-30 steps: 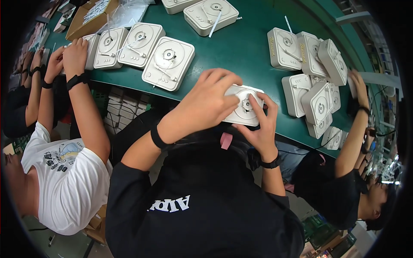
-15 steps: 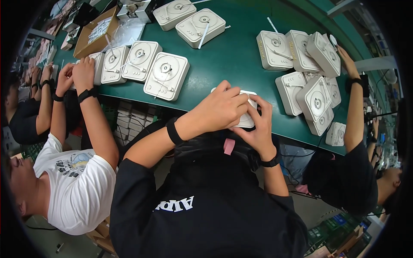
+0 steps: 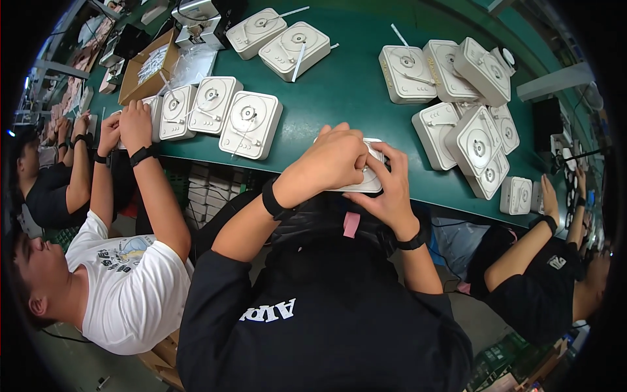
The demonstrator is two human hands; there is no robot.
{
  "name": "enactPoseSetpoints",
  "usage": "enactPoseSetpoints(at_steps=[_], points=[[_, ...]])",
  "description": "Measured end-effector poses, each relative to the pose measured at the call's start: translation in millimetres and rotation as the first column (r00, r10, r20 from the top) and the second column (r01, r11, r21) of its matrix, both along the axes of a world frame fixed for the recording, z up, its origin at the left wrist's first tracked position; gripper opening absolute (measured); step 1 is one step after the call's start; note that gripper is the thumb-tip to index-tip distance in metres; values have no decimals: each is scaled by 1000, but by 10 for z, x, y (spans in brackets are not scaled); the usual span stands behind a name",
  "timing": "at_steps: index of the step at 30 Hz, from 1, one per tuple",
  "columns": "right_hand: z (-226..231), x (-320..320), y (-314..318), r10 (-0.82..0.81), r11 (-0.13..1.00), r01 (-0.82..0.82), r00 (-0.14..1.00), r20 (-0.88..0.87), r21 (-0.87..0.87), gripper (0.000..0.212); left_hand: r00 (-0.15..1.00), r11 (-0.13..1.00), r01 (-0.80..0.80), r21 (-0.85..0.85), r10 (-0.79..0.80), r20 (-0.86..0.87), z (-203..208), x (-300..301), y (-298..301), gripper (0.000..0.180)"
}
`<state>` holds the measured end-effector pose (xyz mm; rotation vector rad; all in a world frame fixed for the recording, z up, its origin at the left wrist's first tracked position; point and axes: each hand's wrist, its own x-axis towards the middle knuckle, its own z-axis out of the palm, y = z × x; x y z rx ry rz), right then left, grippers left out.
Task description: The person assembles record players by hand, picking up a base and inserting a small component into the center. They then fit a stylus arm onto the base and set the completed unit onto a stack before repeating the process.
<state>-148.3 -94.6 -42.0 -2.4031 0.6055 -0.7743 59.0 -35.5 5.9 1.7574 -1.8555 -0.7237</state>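
Observation:
At the near edge of the green table lies a white record-player-shaped box (image 3: 367, 185), mostly covered by my hands. My left hand (image 3: 332, 157) is bent over its top with the fingers curled tightly; what they pinch, if anything, is hidden. Around the box's right side curve the thumb and fingers of my right hand (image 3: 392, 186), holding it. Another such box (image 3: 251, 125), with a turntable disc and small knobs on its face, lies left of my hands. To the right, several more boxes (image 3: 480, 150) are heaped on one another.
The green table (image 3: 326, 108) runs across the front. Two white boxes (image 3: 295, 52) with strips on them lie farther back. A cardboard box (image 3: 149, 68) of small white parts stands at the far left. Co-workers sit close on both sides; the left one's hands (image 3: 135, 124) touch a white box.
The view has shifted slightly. My hands stay on the box, the left one's fingers more curled. The right co-worker's hand has drawn back from the heap toward the table's near edge.

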Motion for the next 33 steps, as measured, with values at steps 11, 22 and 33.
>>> enactPoseSetpoints(at_steps=[11,22,33], points=[[-29,-26,42,-16,1000,15,999,46,21,85,994,984,95,-154,-101,-36,-8,88,95,9],[-44,-16,31,-23,1000,23,999,31,11,88,996,965,86,-248,-91,-5,68,139,212,13],[-39,-22,32,-9,1000,9,999,36,-5,96,997,982,79,-172,-78,10,86,237,75,23]])
